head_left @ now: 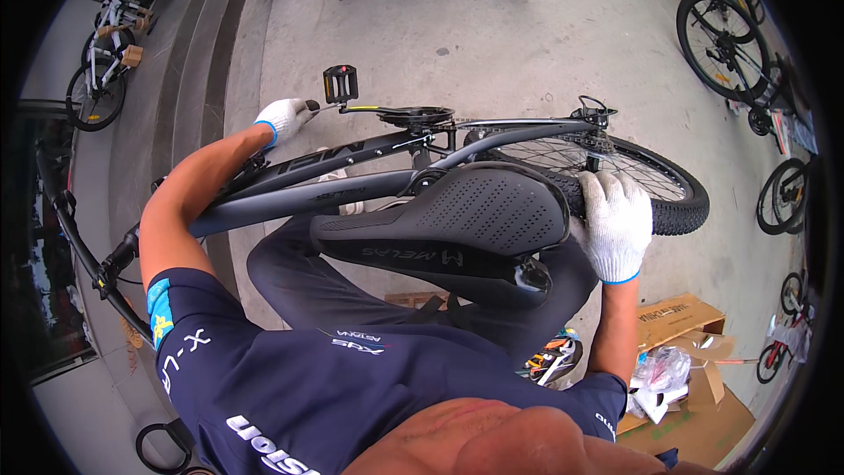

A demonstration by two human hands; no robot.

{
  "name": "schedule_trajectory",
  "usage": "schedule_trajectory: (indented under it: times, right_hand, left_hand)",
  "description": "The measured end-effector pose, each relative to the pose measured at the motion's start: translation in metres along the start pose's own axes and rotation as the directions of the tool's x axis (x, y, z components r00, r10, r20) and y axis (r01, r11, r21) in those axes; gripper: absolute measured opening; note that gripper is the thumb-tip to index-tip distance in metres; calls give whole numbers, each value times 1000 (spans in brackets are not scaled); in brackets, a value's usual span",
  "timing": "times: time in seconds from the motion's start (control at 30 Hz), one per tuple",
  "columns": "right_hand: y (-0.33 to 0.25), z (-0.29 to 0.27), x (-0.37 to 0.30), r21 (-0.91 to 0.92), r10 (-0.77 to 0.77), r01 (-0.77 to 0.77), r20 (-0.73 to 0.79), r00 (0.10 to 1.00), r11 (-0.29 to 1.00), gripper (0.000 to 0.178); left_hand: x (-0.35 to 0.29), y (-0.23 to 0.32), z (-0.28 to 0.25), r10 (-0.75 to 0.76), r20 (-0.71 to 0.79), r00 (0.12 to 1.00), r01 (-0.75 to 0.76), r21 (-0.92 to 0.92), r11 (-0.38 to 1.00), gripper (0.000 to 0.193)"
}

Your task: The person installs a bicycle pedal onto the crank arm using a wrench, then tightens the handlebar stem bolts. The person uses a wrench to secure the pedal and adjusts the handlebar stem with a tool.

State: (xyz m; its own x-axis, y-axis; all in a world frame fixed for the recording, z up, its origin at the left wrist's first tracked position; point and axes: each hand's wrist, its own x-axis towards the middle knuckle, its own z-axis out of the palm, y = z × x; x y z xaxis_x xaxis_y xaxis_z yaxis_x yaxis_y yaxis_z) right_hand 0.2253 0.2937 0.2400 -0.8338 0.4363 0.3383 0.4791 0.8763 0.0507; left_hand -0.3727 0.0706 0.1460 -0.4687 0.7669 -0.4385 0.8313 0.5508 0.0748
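Bicycle (378, 185) spans nine to three o'clock. Left hand (288, 120), at ten, clasps a slim tool (327, 108) near the pedal (340, 84); right hand (617, 220), fingers (607, 186) curled, grips the rear tyre (684, 213).

Left arm (165, 224) out to the side, elbow bent, forearm (220, 158) angled forward and inward; gloved left hand (287, 120) closed, fingers curled. Right forearm (615, 330) points forward, wrist nearly straight; gloved right hand (618, 224) back up, fingers bent, palm hidden.

head view | head-worn, left of fisheye pair | faces down | close above bicycle (369, 187)
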Motion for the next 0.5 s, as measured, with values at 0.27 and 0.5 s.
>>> schedule_trajectory:
  times: [0.27,0.5]
  right_hand:
    - [10,-4,-5,55,31,-33,40,999,998,70]
    - [12,-2,-8,63,39,-40,28,999,997,69]
  left_hand:
    - [-71,116,-67,274,-35,961,-275,-210,938,32]
    - [109,238,39,464,-47,884,-467,-113,877,40]
